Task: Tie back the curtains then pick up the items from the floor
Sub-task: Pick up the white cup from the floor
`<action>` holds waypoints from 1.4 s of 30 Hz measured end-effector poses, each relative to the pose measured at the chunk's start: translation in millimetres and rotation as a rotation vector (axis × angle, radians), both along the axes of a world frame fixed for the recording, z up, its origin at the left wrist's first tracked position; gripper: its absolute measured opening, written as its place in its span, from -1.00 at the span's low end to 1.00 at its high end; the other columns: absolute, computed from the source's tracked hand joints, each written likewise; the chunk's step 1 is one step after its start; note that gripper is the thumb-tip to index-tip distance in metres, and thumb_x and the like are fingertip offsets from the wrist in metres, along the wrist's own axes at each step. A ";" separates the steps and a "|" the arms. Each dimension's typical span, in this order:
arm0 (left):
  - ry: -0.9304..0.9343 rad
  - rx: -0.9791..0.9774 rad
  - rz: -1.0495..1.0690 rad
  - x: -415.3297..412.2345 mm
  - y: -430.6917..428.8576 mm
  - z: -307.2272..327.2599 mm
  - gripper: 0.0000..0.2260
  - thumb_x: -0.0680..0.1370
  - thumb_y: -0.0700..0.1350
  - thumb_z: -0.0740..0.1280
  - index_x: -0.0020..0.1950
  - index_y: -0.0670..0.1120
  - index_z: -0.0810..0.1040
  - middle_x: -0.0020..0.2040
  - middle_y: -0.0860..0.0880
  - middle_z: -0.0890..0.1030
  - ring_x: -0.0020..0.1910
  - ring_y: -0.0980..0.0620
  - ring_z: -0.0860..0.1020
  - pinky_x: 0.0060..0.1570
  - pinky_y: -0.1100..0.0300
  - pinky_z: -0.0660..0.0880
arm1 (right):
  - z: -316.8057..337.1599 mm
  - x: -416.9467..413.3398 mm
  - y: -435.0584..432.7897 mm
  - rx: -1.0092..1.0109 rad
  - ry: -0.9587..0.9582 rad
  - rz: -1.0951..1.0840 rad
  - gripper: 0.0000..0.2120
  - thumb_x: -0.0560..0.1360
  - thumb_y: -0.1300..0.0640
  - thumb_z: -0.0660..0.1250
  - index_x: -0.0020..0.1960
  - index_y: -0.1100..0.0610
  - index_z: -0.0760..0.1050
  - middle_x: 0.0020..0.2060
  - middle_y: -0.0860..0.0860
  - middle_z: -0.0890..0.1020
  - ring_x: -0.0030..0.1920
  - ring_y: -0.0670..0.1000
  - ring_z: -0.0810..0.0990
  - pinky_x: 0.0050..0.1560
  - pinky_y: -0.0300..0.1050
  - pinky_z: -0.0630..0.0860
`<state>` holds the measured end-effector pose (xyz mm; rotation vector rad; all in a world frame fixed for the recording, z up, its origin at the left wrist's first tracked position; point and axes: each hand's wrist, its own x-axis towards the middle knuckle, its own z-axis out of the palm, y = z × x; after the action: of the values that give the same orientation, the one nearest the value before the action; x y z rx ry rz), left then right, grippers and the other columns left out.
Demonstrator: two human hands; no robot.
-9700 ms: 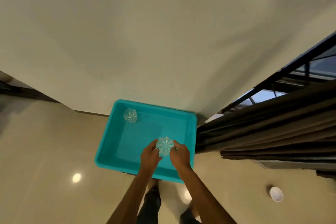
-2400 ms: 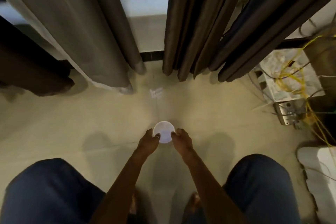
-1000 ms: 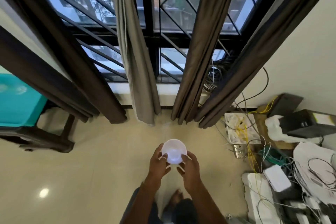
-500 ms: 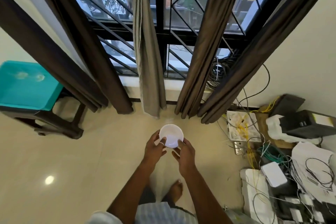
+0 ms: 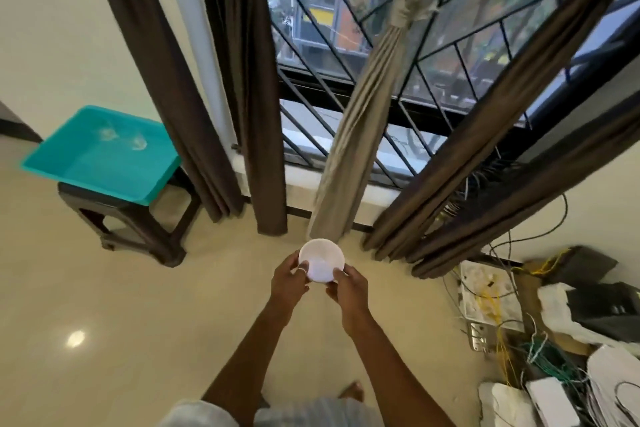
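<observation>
A small white bowl (image 5: 322, 260) is held in front of me above the floor. My left hand (image 5: 289, 282) grips its left rim and my right hand (image 5: 348, 288) grips its right rim. A beige curtain (image 5: 367, 107) hangs in the window, knotted in its middle. Dark brown curtains (image 5: 256, 80) hang on both sides of it. At the left a teal tray (image 5: 86, 177) sits on a dark stool (image 5: 138, 225), with two clear glass items (image 5: 121, 137) inside.
The window has a black diagonal grille (image 5: 450, 55). At the right, against the wall, lies a pile of cables, boxes and white packaging (image 5: 540, 333). Glossy beige floor (image 5: 104, 340) stretches to the left. My bare foot (image 5: 351, 390) shows below.
I picked the bowl up off the floor with both hands and stood up. My view has since turned left, bringing the teal tray and stool closer to the middle.
</observation>
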<state>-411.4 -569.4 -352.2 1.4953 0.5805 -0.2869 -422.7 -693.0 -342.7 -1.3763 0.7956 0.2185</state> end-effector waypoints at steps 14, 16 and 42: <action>-0.012 0.036 0.121 15.8 170.5 -11.1 -0.72 0.53 -0.03 0.29 0.23 0.07 0.58 0.16 -0.06 0.62 0.10 -0.15 0.60 -0.19 0.18 0.53 | -2.2 27.6 170.4 -0.103 -0.004 0.158 -0.78 0.55 0.31 0.28 0.15 0.19 0.61 0.00 0.12 0.65 -0.17 0.02 0.60 -0.21 -0.14 0.62; -0.017 0.028 0.147 17.1 180.2 -14.0 -0.77 0.57 -0.06 0.30 0.21 0.07 0.58 0.15 -0.06 0.62 0.09 -0.15 0.60 -0.18 0.18 0.53 | -3.9 31.4 180.3 -0.115 -0.008 0.180 -0.80 0.56 0.30 0.28 0.13 0.15 0.60 -0.04 0.06 0.64 -0.17 0.02 0.60 -0.15 -0.09 0.65; 0.010 0.177 0.251 191.6 289.2 0.6 -0.83 0.65 -0.11 0.26 0.22 0.08 0.45 0.16 0.01 0.51 0.11 -0.05 0.54 -0.26 0.29 0.46 | -30.4 245.5 291.2 -0.105 -0.002 0.460 -0.71 0.58 0.20 0.34 0.29 0.17 0.54 0.13 0.11 0.61 0.00 0.06 0.63 -0.18 -0.22 0.65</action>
<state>-219.8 -280.2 -351.6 1.5714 0.8106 -0.0489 -177.2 -401.7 -373.1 -1.6474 0.4831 0.5385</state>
